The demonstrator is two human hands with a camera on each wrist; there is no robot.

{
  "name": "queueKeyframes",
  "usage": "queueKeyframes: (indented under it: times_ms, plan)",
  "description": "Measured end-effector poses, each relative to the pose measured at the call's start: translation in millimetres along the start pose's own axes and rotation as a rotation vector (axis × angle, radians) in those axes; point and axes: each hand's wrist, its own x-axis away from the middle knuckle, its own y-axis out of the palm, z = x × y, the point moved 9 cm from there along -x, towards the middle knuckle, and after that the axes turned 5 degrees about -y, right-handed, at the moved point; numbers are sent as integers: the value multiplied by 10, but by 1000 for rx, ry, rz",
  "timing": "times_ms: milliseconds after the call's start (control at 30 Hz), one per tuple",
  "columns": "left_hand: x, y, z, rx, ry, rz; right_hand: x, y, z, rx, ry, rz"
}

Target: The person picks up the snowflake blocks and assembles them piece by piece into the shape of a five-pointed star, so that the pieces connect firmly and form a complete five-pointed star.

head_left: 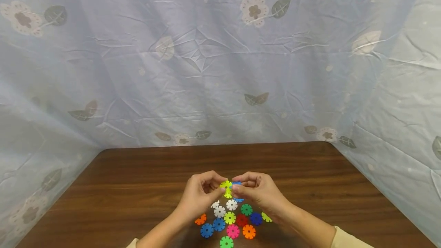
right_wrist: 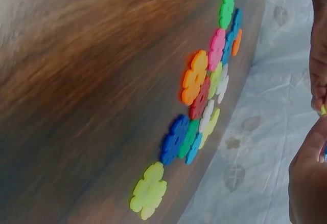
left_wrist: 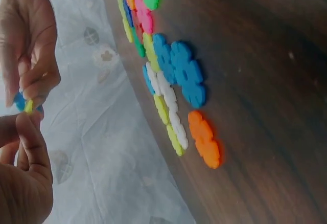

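Above the table's middle, both hands meet at two small notched plastic discs. My left hand [head_left: 198,194] pinches a yellow disc [head_left: 224,185] between thumb and fingers. My right hand [head_left: 262,194] pinches a blue disc [head_left: 236,183], its edge against the yellow one. In the left wrist view, the yellow disc [left_wrist: 28,106] and blue disc [left_wrist: 19,101] appear edge-on between the fingertips; whether their slots interlock I cannot tell. The right wrist view catches only part of the right hand [right_wrist: 309,175], and fingers hide most of the discs.
Beneath and nearer than the hands, several loose discs lie flat on the dark wooden table [head_left: 138,171], among them a pink disc [head_left: 232,231], a red disc [head_left: 242,220], a white disc [head_left: 219,212] and an orange disc [head_left: 249,231]. A patterned curtain [head_left: 206,87] surrounds the table's back and sides.
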Motion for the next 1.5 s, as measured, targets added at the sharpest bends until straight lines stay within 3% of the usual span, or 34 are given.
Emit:
queueKeyframes:
  times_ms: [100, 233, 433, 600, 700, 833, 1000, 1267, 1500]
  plan:
    - [-5, 10, -6, 1, -4, -18, -6, -4, -4, 45, 4, 3]
    - [-26, 22, -96, 74, -85, -46, -60, -12, -61, 121, -41, 14]
    - [-48, -33, -205, 173, -195, -51, -159, -102, -116, 244, -146, -124]
    - [-43, -117, -286, 192, -258, -20, -117, -360, -1, 589, -183, -202]
    - [-33, -141, -318, 194, -280, -20, -35, -473, 120, 801, -214, -294]
    - [-25, -155, -343, 205, -303, -21, 71, -612, 240, 930, -243, -361]
    - [-17, -150, -369, 227, -328, -11, 107, -747, 315, 955, -221, -375]
    - [-26, -129, -327, 208, -319, -28, 95, -764, 349, 905, -192, -452]
    - [-29, -74, -295, 216, -271, -70, 102, -755, 387, 840, -220, -422]
